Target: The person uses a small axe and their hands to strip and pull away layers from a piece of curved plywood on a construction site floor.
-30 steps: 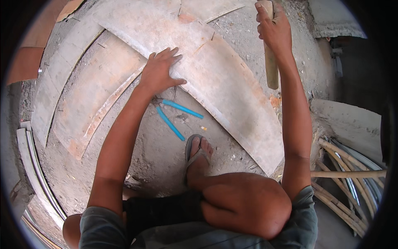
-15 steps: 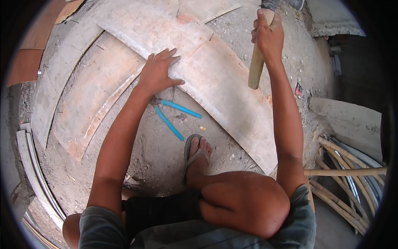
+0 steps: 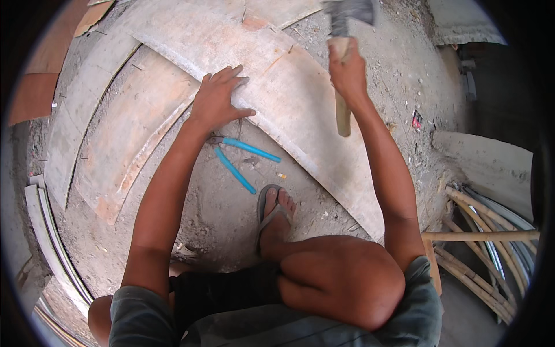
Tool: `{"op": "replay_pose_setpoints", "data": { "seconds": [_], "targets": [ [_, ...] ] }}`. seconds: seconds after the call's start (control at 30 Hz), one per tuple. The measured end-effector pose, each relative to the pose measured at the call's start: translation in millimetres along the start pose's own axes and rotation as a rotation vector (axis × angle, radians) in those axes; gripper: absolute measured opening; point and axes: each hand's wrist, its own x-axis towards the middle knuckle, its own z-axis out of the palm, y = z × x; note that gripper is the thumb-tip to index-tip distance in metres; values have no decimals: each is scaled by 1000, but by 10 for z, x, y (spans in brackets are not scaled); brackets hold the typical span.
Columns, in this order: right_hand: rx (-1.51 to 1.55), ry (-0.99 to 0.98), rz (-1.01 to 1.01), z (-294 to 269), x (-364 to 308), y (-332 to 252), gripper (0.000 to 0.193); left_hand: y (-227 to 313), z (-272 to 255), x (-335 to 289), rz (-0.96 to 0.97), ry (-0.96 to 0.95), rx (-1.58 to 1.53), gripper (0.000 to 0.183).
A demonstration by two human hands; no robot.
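My right hand (image 3: 350, 75) grips a hammer (image 3: 344, 120) by its pale wooden handle, raised over the right part of a long, worn board (image 3: 300, 98). The hammer's grey metal head is smeared by motion. Fingers spread, my left hand (image 3: 218, 101) rests on the near edge of the same board and holds nothing. Thin nails stick up from the board toward its far side. Just below my left hand, a cutting tool with blue handles (image 3: 251, 150), like pincers, lies on the ground with its handles apart.
More worn boards (image 3: 130, 115) lie at the left, some with nails sticking out. Bamboo poles and pipes (image 3: 485, 237) are stacked at the right beside a concrete slab (image 3: 485, 165). My sandalled foot (image 3: 276, 214) stands on dusty ground near the board's edge.
My right hand has swung the hammer leftward and slightly down, over the board. My left hand stays spread on the board's edge.
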Motion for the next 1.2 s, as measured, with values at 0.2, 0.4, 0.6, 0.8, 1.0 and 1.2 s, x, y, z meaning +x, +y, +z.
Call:
{"op": "replay_pose_setpoints", "data": {
  "seconds": [0.2,0.4,0.6,0.8,1.0,1.2],
  "targets": [
    [132,-367,237,-192,0,-291,41,-105,18,-109,8,15,13,75],
    [198,-3,60,-217,4,-406,43,-55,4,-54,7,25,-7,76],
    [-107,-506,59,-107,102,-214,43,-24,-16,-71,-33,-57,-17,80],
    [312,34,117,-376,140,-584,38,-68,-22,-52,9,-8,-1,81],
    [10,-549,193,47,-72,72,51,-50,-76,4,18,-4,8,81],
    [425,-187,380,-52,79,-113,51,-69,46,-69,-5,2,5,81]
  ]
}}
